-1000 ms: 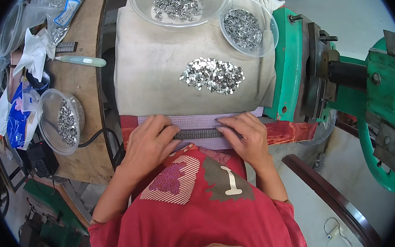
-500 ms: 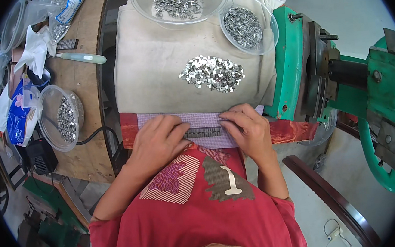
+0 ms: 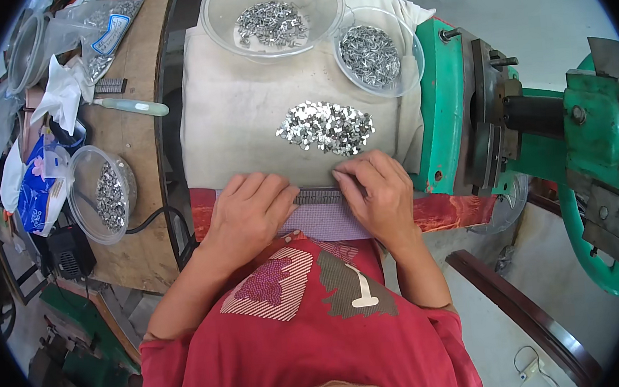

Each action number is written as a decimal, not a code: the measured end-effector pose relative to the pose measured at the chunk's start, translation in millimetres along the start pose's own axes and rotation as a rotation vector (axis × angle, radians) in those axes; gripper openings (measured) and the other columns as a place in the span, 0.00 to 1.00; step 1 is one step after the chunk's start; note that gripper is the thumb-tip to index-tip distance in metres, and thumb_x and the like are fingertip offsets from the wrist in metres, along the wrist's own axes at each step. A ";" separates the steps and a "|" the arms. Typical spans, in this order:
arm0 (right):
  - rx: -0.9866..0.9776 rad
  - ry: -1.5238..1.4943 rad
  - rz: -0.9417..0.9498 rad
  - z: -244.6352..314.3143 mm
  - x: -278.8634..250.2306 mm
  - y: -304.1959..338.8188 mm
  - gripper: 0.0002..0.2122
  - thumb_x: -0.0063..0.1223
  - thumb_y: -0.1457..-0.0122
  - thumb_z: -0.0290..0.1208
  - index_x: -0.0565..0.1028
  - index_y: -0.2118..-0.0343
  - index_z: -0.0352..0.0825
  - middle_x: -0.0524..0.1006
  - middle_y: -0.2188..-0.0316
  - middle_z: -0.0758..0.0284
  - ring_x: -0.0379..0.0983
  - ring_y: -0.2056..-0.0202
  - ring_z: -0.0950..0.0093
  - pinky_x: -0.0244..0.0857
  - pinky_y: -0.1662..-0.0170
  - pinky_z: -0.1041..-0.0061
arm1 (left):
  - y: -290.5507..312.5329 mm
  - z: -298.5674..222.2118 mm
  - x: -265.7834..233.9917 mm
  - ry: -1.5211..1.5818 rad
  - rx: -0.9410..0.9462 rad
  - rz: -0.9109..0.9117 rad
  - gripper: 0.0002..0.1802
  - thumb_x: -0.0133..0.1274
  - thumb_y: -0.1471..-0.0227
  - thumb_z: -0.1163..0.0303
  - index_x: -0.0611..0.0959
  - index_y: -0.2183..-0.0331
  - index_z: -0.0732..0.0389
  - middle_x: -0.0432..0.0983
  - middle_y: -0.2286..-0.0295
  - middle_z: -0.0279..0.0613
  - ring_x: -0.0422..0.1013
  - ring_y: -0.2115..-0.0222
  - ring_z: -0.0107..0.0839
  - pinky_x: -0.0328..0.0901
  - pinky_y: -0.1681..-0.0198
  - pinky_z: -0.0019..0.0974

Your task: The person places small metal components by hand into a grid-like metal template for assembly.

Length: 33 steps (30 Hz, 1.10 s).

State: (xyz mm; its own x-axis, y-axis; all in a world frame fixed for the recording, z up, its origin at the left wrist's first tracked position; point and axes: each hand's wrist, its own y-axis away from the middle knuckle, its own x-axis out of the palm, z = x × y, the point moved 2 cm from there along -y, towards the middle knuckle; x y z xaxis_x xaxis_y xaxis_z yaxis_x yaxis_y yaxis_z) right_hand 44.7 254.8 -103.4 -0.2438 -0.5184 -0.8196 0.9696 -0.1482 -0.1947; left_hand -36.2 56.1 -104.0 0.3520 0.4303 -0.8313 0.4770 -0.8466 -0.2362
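Observation:
A dark, slotted metal strip [image 3: 317,196] lies crosswise in front of me, near the near edge of a beige cloth [image 3: 231,127]. At its left end, my left hand [image 3: 247,207] pinches it between thumb and fingers. The bent fingers and thumb of my right hand [image 3: 376,194] close on the opposite end; the exact contact is partly hidden. Under the strip shows a lilac checked cloth [image 3: 319,224]. Just beyond my hands, a pile of small shiny metal pieces [image 3: 326,128] is spread on the beige cloth.
Two clear plastic bowls, a large one [image 3: 214,26] and a smaller one [image 3: 412,76], hold small metal parts at the back. Green machinery [image 3: 440,110] stands right. On the wooden table [image 3: 138,141] at left are a tub [image 3: 131,186], a pale-handled tool [image 3: 132,106] and plastic bags [image 3: 110,38].
Both hands have moved away from my body with the slotted strip, bringing it up to the beige cloth's near edge. The whole view has shifted slightly.

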 end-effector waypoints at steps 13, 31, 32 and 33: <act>-0.132 0.014 0.177 -10.3 -9.5 -21.6 0.05 0.65 0.52 0.24 0.81 0.71 0.36 0.75 0.71 0.68 0.75 0.67 0.65 0.68 0.63 0.66 | 13.1 14.0 -2.5 0.115 -0.166 -0.031 0.24 0.65 0.58 0.69 0.80 0.55 0.61 0.73 0.60 0.43 0.71 0.59 0.43 0.65 0.56 0.43; -0.111 -0.056 0.133 18.3 -1.5 2.5 0.09 0.67 0.55 0.22 0.80 0.70 0.36 0.76 0.71 0.67 0.73 0.69 0.66 0.64 0.66 0.67 | 30.1 25.4 0.7 0.171 -0.327 -0.151 0.20 0.68 0.62 0.73 0.82 0.63 0.62 0.75 0.58 0.45 0.71 0.58 0.47 0.66 0.56 0.45; -0.124 -0.035 0.135 19.0 0.3 2.5 0.09 0.67 0.56 0.22 0.80 0.69 0.36 0.75 0.71 0.68 0.73 0.69 0.67 0.64 0.66 0.67 | 29.5 25.8 0.9 0.172 -0.328 -0.152 0.20 0.68 0.62 0.73 0.82 0.63 0.62 0.75 0.58 0.45 0.71 0.58 0.47 0.66 0.56 0.45; -0.125 -0.034 0.137 20.6 1.4 2.3 0.09 0.67 0.56 0.22 0.80 0.69 0.36 0.75 0.71 0.68 0.73 0.69 0.67 0.64 0.66 0.67 | 28.6 25.9 1.1 0.167 -0.322 -0.151 0.19 0.68 0.62 0.73 0.82 0.63 0.62 0.75 0.58 0.45 0.71 0.58 0.46 0.66 0.56 0.44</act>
State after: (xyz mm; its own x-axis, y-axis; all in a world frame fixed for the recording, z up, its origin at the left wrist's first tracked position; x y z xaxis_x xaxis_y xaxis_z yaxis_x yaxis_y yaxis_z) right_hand 46.2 236.4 -93.8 -0.1074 -0.5553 -0.8247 0.9883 0.0307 -0.1493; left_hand -43.0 24.2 -124.8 0.3724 0.6099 -0.6995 0.7526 -0.6396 -0.1570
